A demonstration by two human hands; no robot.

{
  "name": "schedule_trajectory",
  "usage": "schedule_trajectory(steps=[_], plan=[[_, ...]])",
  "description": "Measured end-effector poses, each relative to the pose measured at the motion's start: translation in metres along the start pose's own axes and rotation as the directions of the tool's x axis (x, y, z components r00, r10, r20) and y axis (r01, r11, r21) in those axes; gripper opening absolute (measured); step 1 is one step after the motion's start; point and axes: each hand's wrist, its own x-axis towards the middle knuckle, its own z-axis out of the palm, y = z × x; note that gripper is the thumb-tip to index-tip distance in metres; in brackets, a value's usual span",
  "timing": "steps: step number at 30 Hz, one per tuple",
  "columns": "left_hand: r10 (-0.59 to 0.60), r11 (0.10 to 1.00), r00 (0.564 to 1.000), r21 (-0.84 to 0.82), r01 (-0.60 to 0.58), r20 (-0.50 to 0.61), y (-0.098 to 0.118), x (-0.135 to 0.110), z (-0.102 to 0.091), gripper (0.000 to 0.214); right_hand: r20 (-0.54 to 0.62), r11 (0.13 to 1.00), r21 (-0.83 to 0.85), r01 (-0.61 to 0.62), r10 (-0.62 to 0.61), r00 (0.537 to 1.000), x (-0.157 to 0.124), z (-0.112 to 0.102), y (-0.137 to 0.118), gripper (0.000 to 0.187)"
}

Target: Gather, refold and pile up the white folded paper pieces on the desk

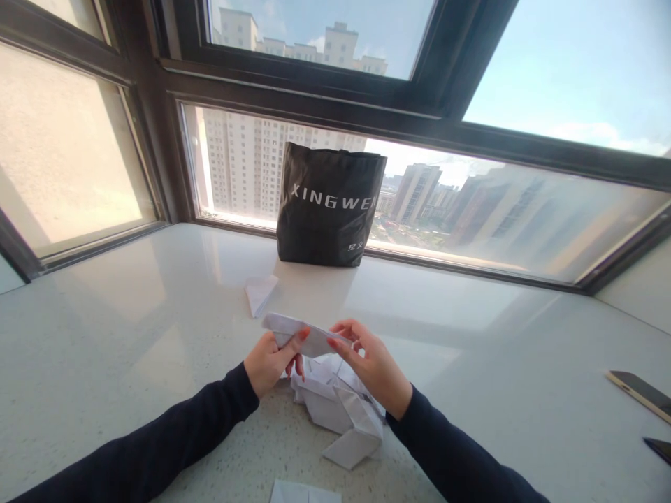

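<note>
Between my two hands is a piece of folded white paper, held up above the counter. My left hand pinches its left part, thumb on the near face. At the right end, my right hand grips it between thumb and fingers. Below and partly behind my hands lies a pile of folded white paper pieces, overlapping each other. One more folded paper piece rests beyond my left hand, and a flat white paper shows at the bottom edge.
A black tote bag with white lettering stands upright against the window at the back. Far right, a phone-like flat device lies on the speckled white counter, with a dark object below it, cut by the frame. Dark window frames border the counter.
</note>
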Motion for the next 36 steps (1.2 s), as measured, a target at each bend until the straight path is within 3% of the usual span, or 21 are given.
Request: schedule_trajectory(steps=[2, 3, 5, 8, 10, 13, 18, 23, 29, 33, 36], plan=[[0.006, 1.0, 0.998, -0.02, -0.007, -0.059, -0.001, 0.003, -0.004, 0.045, -0.144, 0.986, -0.163, 0.035, -0.059, 0.988, -0.002, -0.003, -0.003, 0.033], [0.007, 0.999, 0.996, -0.036, -0.01, -0.088, -0.001, 0.004, -0.006, 0.045, -0.14, 0.969, -0.243, 0.055, -0.091, 0.986, -0.003, -0.004, -0.005, 0.033], [0.006, 0.998, 0.989, -0.069, -0.016, -0.145, 0.0, 0.006, -0.01, 0.044, 0.021, 0.914, -0.39, 0.114, -0.115, 0.993, -0.008, -0.004, -0.01, 0.029], [-0.009, 0.993, 0.98, -0.117, -0.014, -0.199, 0.0, 0.006, -0.012, 0.041, 0.296, 0.812, -0.546, 0.203, -0.039, 0.954, -0.017, 0.005, -0.019, 0.04], [-0.024, 0.99, 0.977, -0.143, -0.007, -0.213, -0.001, 0.006, -0.011, 0.039, 0.356, 0.765, -0.603, 0.224, 0.007, 0.934, -0.022, 0.012, -0.024, 0.044], [-0.042, 0.985, 0.974, -0.17, 0.003, -0.223, -0.002, 0.006, -0.01, 0.04, 0.377, 0.748, -0.621, 0.234, 0.023, 0.926, -0.024, 0.016, -0.027, 0.032], [-0.065, 0.979, 0.972, -0.204, 0.019, -0.224, -0.005, 0.007, -0.01, 0.039, 0.38, 0.882, -0.436, 0.177, 0.003, 0.925, -0.022, 0.0, -0.036, 0.03], [-0.108, 0.97, 0.979, -0.233, 0.065, -0.175, -0.007, 0.005, -0.007, 0.04, 0.379, 0.986, -0.167, 0.008, 0.056, 0.924, -0.014, -0.016, -0.044, 0.018], [-0.155, 0.96, 0.984, -0.25, 0.128, -0.092, -0.007, 0.003, -0.002, 0.041, 0.461, 0.945, 0.218, -0.242, 0.119, 0.879, -0.007, -0.031, -0.041, 0.032], [-0.179, 0.95, 0.983, -0.266, 0.162, -0.041, -0.007, 0.001, 0.0, 0.041, 0.448, 0.935, 0.261, -0.239, 0.102, 0.888, -0.008, -0.043, -0.048, 0.02], [-0.196, 0.942, 0.981, -0.277, 0.188, 0.001, -0.007, -0.001, 0.002, 0.044, 0.344, 0.917, 0.375, -0.134, -0.003, 0.939, -0.008, -0.051, -0.053, 0.016]])
